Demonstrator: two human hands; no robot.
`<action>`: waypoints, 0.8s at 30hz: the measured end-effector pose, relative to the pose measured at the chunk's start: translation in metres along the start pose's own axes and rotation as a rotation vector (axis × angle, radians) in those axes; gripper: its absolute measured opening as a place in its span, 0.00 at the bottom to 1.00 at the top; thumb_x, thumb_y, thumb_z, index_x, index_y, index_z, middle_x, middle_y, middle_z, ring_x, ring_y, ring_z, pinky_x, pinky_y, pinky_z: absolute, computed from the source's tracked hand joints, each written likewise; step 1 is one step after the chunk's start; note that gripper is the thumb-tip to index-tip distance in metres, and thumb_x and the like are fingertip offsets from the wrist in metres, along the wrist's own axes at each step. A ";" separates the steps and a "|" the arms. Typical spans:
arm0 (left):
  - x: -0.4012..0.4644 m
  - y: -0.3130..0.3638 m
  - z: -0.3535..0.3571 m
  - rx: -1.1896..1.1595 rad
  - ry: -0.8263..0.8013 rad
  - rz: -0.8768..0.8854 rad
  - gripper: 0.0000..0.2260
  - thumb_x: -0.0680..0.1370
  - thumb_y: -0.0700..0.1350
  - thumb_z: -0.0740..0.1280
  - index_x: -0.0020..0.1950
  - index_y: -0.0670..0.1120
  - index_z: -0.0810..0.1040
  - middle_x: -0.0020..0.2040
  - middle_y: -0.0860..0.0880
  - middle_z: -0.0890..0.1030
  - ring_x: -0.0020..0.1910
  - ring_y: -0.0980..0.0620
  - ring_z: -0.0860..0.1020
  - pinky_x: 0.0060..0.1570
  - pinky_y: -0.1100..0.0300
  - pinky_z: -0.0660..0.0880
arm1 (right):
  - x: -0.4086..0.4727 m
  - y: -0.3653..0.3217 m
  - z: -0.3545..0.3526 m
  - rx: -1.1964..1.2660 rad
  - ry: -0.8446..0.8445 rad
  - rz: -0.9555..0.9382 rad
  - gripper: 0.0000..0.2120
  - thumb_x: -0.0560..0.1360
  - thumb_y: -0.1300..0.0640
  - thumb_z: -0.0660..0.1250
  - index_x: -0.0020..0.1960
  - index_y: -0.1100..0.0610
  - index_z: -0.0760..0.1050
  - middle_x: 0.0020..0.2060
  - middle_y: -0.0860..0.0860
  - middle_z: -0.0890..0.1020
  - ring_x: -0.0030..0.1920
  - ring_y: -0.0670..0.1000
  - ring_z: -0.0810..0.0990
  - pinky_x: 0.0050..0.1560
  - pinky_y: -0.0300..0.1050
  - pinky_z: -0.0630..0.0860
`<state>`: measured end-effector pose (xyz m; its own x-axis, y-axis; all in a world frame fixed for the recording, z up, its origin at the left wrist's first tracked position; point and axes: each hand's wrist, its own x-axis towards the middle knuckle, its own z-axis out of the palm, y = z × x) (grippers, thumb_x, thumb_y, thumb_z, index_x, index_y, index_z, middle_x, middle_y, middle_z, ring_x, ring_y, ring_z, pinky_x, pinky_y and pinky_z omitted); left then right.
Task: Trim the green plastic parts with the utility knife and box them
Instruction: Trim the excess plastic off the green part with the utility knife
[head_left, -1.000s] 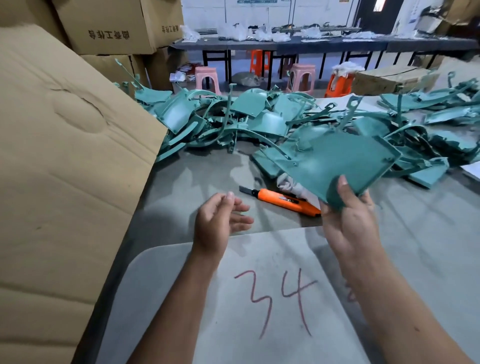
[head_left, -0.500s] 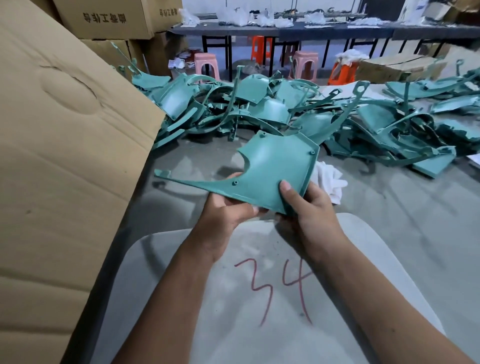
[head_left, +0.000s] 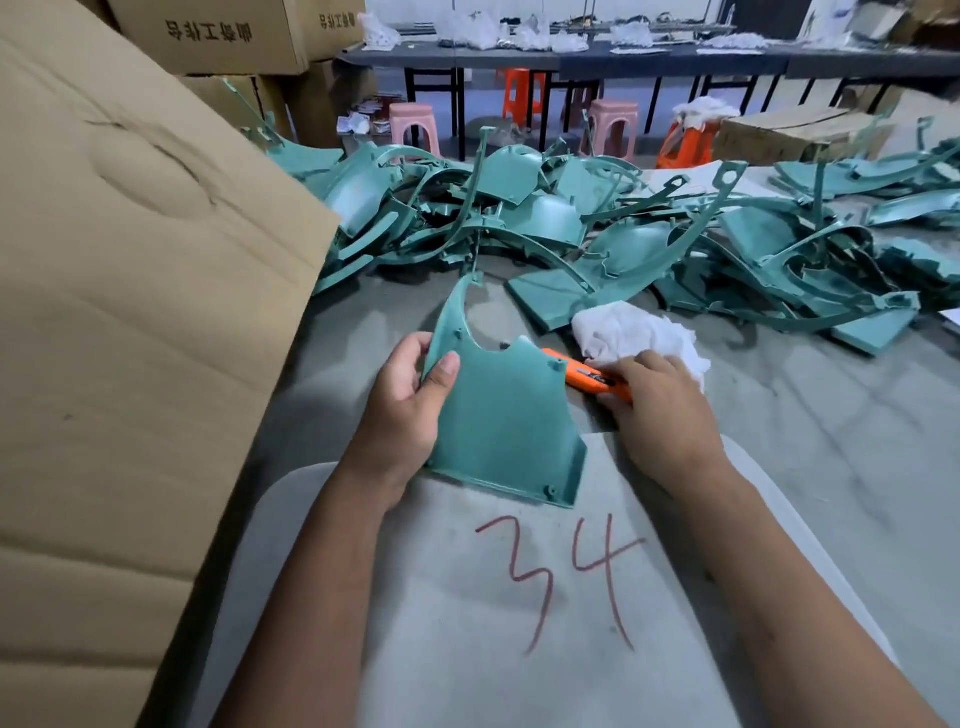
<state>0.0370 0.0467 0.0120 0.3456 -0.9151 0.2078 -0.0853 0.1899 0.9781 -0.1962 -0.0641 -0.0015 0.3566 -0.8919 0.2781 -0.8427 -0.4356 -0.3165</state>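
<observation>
Green part: the green plastic part (head_left: 501, 415) stands nearly upright in the left hand (head_left: 402, 410), thumb on its near face and fingers behind its left edge. Its pointed horn rises above the hand, and its flanged bottom edge rests on or just over the grey board. Held this way, I'd say, so the edges face the person and are open for the blade.

Left hand: closed on the part, gripping one side only, which leaves the right-hand edge and the curved cutout free.

Utility knife: the orange utility knife (head_left: 584, 375) lies on the table just right of the part, its near end under the right hand (head_left: 657, 410). Whether the blade is out I cannot tell.

Right hand: curled down over the knife, fingers touching it. Whether it has a full hold yet is not clear; it looks like the pick-up before trimming.

White rag: the white rag (head_left: 636, 332) sits just beyond the right hand, touching the knife's far side, within easy reach.

Grey board: the grey board (head_left: 467, 623), marked 34 in red, lies under both wrists, probably as a work surface.

Pile: the heap of green parts (head_left: 571, 228) lies well beyond both hands, seemingly untrimmed stock.

Cardboard box: a cardboard box (head_left: 130, 312) stands close on the left hand's outer side, probably where finished pieces go.
</observation>
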 end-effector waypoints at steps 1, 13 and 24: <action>0.000 -0.001 -0.002 0.040 -0.002 0.021 0.10 0.81 0.51 0.64 0.57 0.46 0.76 0.51 0.41 0.85 0.50 0.38 0.83 0.50 0.44 0.81 | 0.001 0.001 -0.002 -0.021 0.023 0.031 0.14 0.82 0.54 0.66 0.66 0.55 0.79 0.57 0.55 0.79 0.59 0.59 0.73 0.60 0.56 0.72; 0.000 -0.002 -0.004 0.547 0.047 0.199 0.11 0.83 0.52 0.56 0.48 0.49 0.75 0.38 0.51 0.78 0.39 0.46 0.77 0.42 0.47 0.75 | -0.012 -0.009 -0.010 0.956 0.016 0.033 0.07 0.84 0.50 0.65 0.49 0.51 0.75 0.29 0.44 0.71 0.29 0.48 0.68 0.29 0.39 0.66; 0.011 -0.006 0.019 0.072 0.075 -0.074 0.15 0.85 0.42 0.58 0.47 0.31 0.73 0.37 0.41 0.73 0.37 0.48 0.69 0.40 0.53 0.65 | -0.022 -0.025 -0.003 0.712 -0.013 -0.213 0.10 0.84 0.41 0.59 0.55 0.44 0.75 0.32 0.52 0.76 0.31 0.52 0.72 0.32 0.52 0.69</action>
<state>0.0235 0.0286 0.0081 0.4221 -0.8959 0.1382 -0.1228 0.0946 0.9879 -0.1843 -0.0335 0.0027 0.4910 -0.7790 0.3898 -0.2912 -0.5685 -0.7694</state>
